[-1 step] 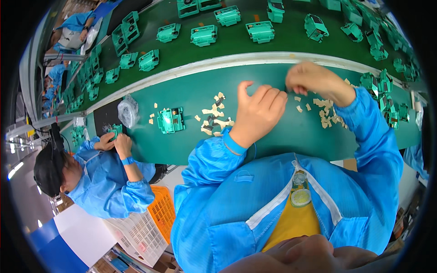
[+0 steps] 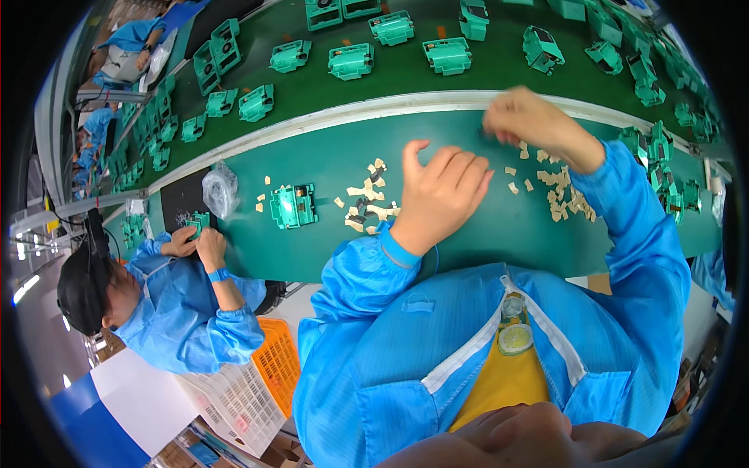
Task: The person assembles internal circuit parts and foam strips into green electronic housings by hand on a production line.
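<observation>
My left hand [image 2: 441,193] is raised over the green tabletop [image 2: 312,257], back upward, with its fingers bent and its thumb held apart. Whatever lies under those fingers is hidden from view. Just beyond it to the right, my right hand [image 2: 530,125] is closed, fingertips together and slightly blurred; I cannot make out what is in it. Small cream-coloured pieces [image 2: 566,195] lie in a loose pile below my right forearm. Left of my left hand is another group of cream and dark pieces [image 2: 363,204], and past that a green plastic housing [image 2: 293,207].
A white rail [image 2: 343,109] separates the tabletop from a dark green belt [image 2: 406,66] bearing several green housings [image 2: 351,61]. More housings [image 2: 663,171] crowd the right end. At left, a co-worker [image 2: 187,312] handles a green part near a clear plastic bag [image 2: 221,191].
My right hand has shifted slightly to the left and away from me, showing more of the cream pieces beneath it. The fingers of my left hand have moved a little.
</observation>
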`<state>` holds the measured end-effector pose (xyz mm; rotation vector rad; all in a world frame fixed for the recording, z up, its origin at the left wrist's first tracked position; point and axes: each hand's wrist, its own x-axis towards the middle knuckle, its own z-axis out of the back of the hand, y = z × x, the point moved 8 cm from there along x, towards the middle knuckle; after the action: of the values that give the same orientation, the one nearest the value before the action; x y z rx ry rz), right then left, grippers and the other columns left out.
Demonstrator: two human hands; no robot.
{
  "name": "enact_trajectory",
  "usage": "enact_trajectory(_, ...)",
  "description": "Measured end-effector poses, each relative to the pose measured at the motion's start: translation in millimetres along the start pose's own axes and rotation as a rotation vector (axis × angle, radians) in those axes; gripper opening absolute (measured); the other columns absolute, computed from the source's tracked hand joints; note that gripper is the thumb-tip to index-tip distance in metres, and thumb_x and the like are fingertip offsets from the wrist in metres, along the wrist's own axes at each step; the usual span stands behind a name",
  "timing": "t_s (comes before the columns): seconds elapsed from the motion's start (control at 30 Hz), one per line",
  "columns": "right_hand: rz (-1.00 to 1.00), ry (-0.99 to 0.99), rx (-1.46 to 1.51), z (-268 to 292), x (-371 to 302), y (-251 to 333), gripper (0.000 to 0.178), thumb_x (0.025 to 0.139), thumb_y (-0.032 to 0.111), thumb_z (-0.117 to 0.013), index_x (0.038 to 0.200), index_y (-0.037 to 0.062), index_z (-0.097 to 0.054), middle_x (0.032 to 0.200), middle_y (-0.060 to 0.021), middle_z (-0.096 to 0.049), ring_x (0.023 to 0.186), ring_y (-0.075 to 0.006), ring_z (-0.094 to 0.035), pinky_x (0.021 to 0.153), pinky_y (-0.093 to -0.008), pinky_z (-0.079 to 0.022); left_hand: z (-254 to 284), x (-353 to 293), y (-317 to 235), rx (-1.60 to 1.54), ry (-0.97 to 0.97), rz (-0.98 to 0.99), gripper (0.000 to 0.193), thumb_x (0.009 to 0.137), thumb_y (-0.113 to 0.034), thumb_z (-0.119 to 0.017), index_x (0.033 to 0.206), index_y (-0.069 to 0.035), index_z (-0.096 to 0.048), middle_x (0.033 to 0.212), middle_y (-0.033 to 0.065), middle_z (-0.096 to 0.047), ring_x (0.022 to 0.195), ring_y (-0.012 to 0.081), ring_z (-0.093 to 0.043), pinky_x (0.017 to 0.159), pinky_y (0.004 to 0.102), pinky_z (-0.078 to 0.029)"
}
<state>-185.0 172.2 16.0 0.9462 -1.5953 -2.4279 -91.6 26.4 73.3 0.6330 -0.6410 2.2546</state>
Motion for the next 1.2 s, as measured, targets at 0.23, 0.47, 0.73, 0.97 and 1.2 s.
enact_trajectory(0.23,0.551,-0.579,-0.864,18,105,20,0.099,0.077,0.020,-0.082,0.162,0.0189,-0.031,0.154,-0.0166,-0.046,0.139,-0.0385,-0.042,0.111,-0.0409,-0.042,17,-6,-1,-0.151,0.008,0.134,0.015,0.083,-0.011,-0.079,0.094,-0.009,-0.070,0.091,0.0029,-0.070,0.088,0.0215,-0.065,0.088,0.0451,-0.045)
enact_trajectory(0.47,0.225,-0.068,-0.292,3,41,35,0.113,0.072,0.014,-0.084,0.165,0.0146,-0.021,0.140,-0.0206,-0.059,0.134,-0.0385,-0.051,0.109,-0.0444,-0.045,25,-26,14,-0.247,0.002,0.224,0.016,0.083,-0.004,-0.079,0.097,-0.005,-0.073,0.093,0.0085,-0.073,0.089,0.0275,-0.068,0.079,0.0406,-0.050)
enact_trajectory(0.73,0.566,-0.323,-0.380,-44,-79,15,0.112,0.072,0.003,-0.085,0.165,0.0107,-0.022,0.149,-0.0195,-0.051,0.136,-0.0392,-0.050,0.113,-0.0467,-0.042,-36,-47,23,-1.012,0.206,0.892,0.071,0.099,-0.010,-0.071,0.157,0.003,-0.032,0.149,0.0246,-0.052,0.124,0.0281,-0.064,0.095,0.0350,-0.057)
enact_trajectory(0.97,0.559,-0.481,-0.049,-14,-117,-3,0.118,0.074,0.002,-0.085,0.166,0.0091,-0.011,0.158,-0.0182,-0.041,0.146,-0.0352,-0.042,0.113,-0.0499,-0.043,-36,-32,21,-1.199,0.151,0.821,0.065,0.099,-0.003,-0.067,0.156,0.002,-0.037,0.151,0.0201,-0.052,0.133,0.0280,-0.058,0.098,0.0351,-0.056)
enact_trajectory(1.2,0.470,-0.247,-0.066,-17,-65,11,0.116,0.076,0.003,-0.085,0.166,0.0085,-0.011,0.141,-0.0197,-0.058,0.130,-0.0363,-0.058,0.112,-0.0464,-0.045,-47,-49,58,-1.270,-0.046,0.996,0.056,0.104,-0.008,-0.062,0.154,0.000,-0.039,0.153,0.0196,-0.049,0.140,0.0264,-0.051,0.109,0.0380,-0.049)
